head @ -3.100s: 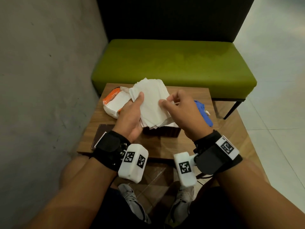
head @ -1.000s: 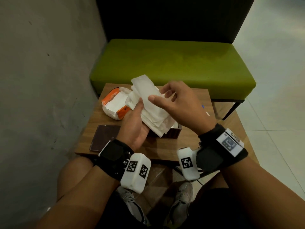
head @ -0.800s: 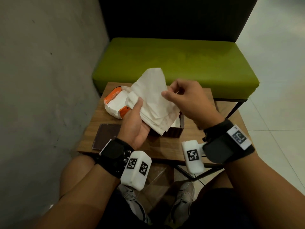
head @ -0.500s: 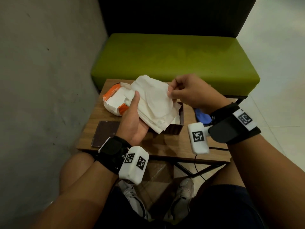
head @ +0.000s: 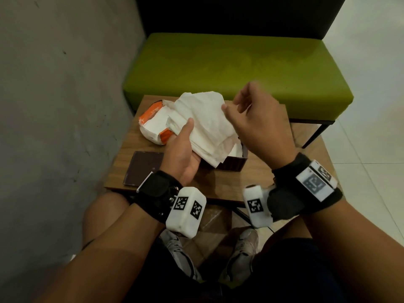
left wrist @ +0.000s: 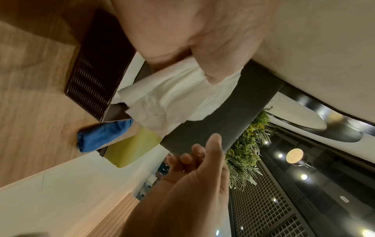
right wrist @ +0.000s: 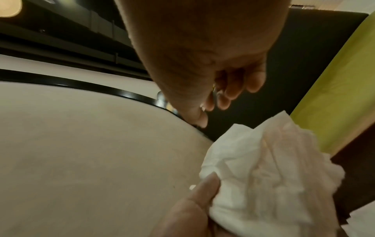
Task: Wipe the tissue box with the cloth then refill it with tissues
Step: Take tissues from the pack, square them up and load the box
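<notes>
My left hand point(head: 182, 147) holds a loose stack of white tissues point(head: 205, 127) from below, its thumb pressed on top. The stack's lower end hangs into the open dark brown tissue box point(head: 234, 166) on the wooden table point(head: 258, 171). Just right of the stack's top corner, my right hand point(head: 249, 112) hovers with loosely curled fingers and holds nothing. The left wrist view shows the ribbed tissue box point(left wrist: 95, 72), the tissues point(left wrist: 176, 99) and the blue cloth point(left wrist: 101, 136) lying beyond the box. In the right wrist view the tissues point(right wrist: 263, 176) sit apart from my right hand's fingers point(right wrist: 233, 91).
An opened orange and white tissue pack point(head: 155, 125) lies at the table's far left. A flat dark brown panel point(head: 144, 167) lies near the front left edge. A green bench point(head: 236, 66) stands behind the table and a grey wall point(head: 65, 106) runs along the left.
My right hand, which pinched the top sheet's edge and laid it over the stack, has let go and drawn slightly away. The left hand still holds the stack over the box.
</notes>
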Demonstrator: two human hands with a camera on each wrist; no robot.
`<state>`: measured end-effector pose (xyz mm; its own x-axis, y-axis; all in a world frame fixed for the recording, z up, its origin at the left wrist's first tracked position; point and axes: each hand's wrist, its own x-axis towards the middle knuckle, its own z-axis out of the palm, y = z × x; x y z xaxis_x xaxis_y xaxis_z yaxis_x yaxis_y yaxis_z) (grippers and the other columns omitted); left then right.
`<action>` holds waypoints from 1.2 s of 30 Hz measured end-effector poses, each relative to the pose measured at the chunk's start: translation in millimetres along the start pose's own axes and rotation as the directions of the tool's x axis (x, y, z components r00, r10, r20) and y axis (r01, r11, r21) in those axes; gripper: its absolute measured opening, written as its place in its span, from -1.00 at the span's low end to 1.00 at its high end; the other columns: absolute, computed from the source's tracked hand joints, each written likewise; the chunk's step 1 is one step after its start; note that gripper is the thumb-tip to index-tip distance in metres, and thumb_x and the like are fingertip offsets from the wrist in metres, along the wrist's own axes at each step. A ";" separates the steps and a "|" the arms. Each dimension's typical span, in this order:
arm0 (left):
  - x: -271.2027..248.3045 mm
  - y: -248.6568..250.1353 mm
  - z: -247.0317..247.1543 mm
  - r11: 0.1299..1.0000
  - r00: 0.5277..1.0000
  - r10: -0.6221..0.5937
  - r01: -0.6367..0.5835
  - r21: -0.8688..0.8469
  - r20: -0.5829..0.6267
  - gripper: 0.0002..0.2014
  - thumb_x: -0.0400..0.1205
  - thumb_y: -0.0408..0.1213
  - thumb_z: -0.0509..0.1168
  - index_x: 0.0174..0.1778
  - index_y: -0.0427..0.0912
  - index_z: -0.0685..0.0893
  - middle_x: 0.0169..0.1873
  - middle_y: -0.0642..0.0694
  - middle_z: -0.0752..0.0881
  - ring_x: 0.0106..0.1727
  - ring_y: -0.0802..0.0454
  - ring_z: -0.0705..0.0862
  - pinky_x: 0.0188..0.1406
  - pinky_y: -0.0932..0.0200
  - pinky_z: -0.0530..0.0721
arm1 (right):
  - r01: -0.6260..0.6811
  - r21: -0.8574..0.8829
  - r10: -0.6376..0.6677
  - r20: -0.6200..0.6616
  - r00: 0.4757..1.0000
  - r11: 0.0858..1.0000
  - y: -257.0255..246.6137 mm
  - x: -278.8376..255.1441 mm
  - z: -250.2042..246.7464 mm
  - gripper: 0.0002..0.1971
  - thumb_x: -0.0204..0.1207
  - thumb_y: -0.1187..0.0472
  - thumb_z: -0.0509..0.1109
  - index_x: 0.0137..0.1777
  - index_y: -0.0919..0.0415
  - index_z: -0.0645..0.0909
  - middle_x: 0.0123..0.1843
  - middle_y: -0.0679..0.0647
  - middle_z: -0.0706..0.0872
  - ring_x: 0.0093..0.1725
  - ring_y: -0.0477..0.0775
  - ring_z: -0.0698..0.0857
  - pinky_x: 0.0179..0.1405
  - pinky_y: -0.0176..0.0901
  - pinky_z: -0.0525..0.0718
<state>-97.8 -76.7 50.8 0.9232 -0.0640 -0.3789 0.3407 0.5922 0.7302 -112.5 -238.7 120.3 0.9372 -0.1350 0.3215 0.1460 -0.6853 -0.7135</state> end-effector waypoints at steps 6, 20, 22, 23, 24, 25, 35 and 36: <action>-11.3 1.7 2.0 0.999 0.999 0.002 -0.004 0.032 0.054 -0.63 0.95 -0.17 0.17 0.64 -0.19 0.62 0.39 -0.23 0.85 0.43 -0.16 0.83 0.51 -0.18 0.75 | 0.174 -0.106 -0.143 0.250 0.958 0.979 8.6 -18.3 24.3 -0.76 0.58 -0.02 0.58 0.00 0.10 0.63 -0.08 0.00 0.63 -0.10 0.03 0.60 -0.15 0.00 0.61; 0.3 3.6 -10.8 0.996 0.997 -0.078 0.078 0.053 0.011 -0.42 0.86 0.22 0.21 0.58 -0.15 0.70 0.38 -0.29 0.84 0.42 -0.28 0.82 0.58 -0.44 0.66 | 0.601 -0.240 -0.506 0.359 0.785 0.762 18.4 -40.2 20.4 -0.95 0.61 0.34 0.48 0.00 0.21 0.68 0.07 0.15 0.63 -0.01 0.18 0.52 -0.14 0.08 0.52; -5.1 6.7 -7.8 0.997 0.998 -0.054 0.052 0.061 0.033 -0.46 0.88 0.19 0.17 0.50 -0.16 0.74 0.34 -0.29 0.86 0.35 -0.24 0.85 0.52 -0.34 0.73 | 0.623 -0.246 -0.503 0.408 0.762 0.743 17.6 -40.7 20.6 -0.90 0.58 0.29 0.54 0.02 0.16 0.69 0.08 0.12 0.64 -0.01 0.15 0.52 -0.13 -0.06 0.38; -7.9 7.9 -6.5 0.997 0.998 -0.040 0.037 0.061 0.052 -0.47 0.88 0.18 0.15 0.48 -0.16 0.74 0.33 -0.28 0.87 0.34 -0.24 0.85 0.46 -0.30 0.74 | 0.621 -0.228 -0.500 0.420 0.758 0.750 17.2 -40.2 20.3 -0.90 0.60 0.20 0.55 0.03 0.13 0.70 0.08 0.09 0.64 0.00 0.13 0.52 -0.11 -0.08 0.37; -9.6 8.7 -5.9 0.998 0.997 -0.035 0.030 0.059 0.074 -0.47 0.88 0.17 0.13 0.49 -0.16 0.74 0.35 -0.28 0.86 0.38 -0.27 0.83 0.48 -0.29 0.73 | 0.603 -0.199 -0.488 0.421 0.764 0.773 15.7 -39.6 19.5 -0.87 0.63 0.09 0.55 0.05 0.10 0.71 0.08 0.06 0.64 0.02 0.11 0.53 -0.08 -0.08 0.42; -10.0 9.3 -6.3 0.998 0.995 -0.033 0.029 0.051 0.093 -0.45 0.88 0.17 0.11 0.52 -0.16 0.72 0.39 -0.28 0.84 0.45 -0.30 0.80 0.52 -0.29 0.71 | 0.575 -0.161 -0.477 0.406 0.779 0.802 14.6 -38.8 19.1 -0.82 0.66 -0.01 0.53 0.06 0.08 0.71 0.07 0.04 0.64 0.03 0.09 0.54 -0.04 -0.07 0.48; -12.5 8.9 -12.7 0.989 0.978 -0.094 0.112 -0.092 0.185 0.00 0.72 0.60 -0.19 0.76 -0.11 0.53 0.59 -0.32 0.69 0.66 -0.32 0.63 0.78 -0.41 0.42 | 0.265 0.057 -0.270 0.097 0.958 0.963 8.5 -22.5 21.8 -0.88 0.70 0.18 0.48 -0.08 0.17 0.75 -0.21 -0.03 0.72 -0.26 -0.16 0.55 -0.17 0.08 0.64; -12.8 8.6 -12.4 0.990 0.976 -0.085 0.105 -0.095 0.198 -0.01 0.72 0.60 -0.17 0.75 -0.12 0.54 0.61 -0.33 0.67 0.68 -0.34 0.60 0.78 -0.44 0.41 | 0.241 0.077 -0.246 0.056 0.968 0.967 9.2 -20.0 19.1 -0.92 0.68 0.21 0.49 -0.05 0.17 0.75 -0.21 -0.04 0.72 -0.26 -0.19 0.55 -0.18 0.04 0.64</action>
<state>-109.0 -60.8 54.9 0.9079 -0.2719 -0.3190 0.4174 0.6559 0.6290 -123.8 -228.6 95.4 0.8888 0.0784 0.4515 0.3920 -0.6404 -0.6605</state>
